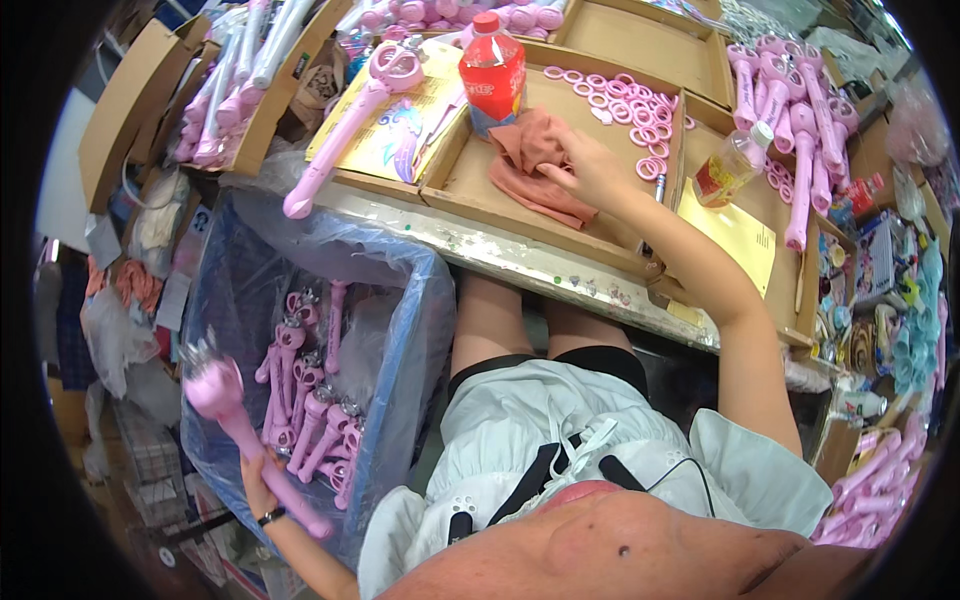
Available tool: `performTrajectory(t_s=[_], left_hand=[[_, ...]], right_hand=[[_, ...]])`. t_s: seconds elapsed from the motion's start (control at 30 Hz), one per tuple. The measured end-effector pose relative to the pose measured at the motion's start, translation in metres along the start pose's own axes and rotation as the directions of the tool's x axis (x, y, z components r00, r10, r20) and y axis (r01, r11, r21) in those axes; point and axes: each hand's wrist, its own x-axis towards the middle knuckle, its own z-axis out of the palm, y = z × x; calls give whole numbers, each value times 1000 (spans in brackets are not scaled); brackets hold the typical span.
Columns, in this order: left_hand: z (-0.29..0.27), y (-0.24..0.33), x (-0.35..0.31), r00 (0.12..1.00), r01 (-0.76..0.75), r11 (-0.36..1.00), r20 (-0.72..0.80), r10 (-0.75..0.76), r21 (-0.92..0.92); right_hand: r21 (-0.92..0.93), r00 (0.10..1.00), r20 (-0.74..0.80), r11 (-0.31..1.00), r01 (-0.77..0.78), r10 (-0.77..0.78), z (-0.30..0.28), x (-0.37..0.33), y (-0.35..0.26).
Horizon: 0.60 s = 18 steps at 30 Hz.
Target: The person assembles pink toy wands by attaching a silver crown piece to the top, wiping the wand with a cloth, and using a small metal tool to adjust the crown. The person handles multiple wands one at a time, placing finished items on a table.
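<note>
My left hand (258, 484) is wrapped round the handle of a pink toy wand (236, 425), its round head topped by a silvery crown. It holds the wand over the left side of a blue plastic-lined bin (400, 345). Inside that bin lie several more pink wands (318, 425). At the workbench my right hand (592, 168) grips a salmon-coloured cloth (530, 145), part of which lies on the floor of a shallow cardboard tray (455, 170). Another pink wand (345, 140) rests across a yellow printed sheet (345, 95) left of the tray.
A red-labelled bottle (493, 75) stands beside the cloth. Pink rings (630, 105) are scattered in the tray. To the right are a clear bottle (733, 165), a yellow paper (735, 240) and a heap of pink wands (800, 110). The bench edge (520, 265) runs above my lap.
</note>
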Motion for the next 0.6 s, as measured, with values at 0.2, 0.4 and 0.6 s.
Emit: performTrajectory(t_s=[0.2,0.4,0.6], left_hand=[[220,6,-4,985,-97,992,153,84,78],[376,6,42,794,-19,997,605,60,-74],[458,-8,38,661,-68,997,748,62,-23]], right_hand=[[37,984,-57,986,-164,166,6,46,3],[998,940,34,42,-51,339,-71,1,-79],[978,838,136,66,-200,529,-21,-62,-114]])
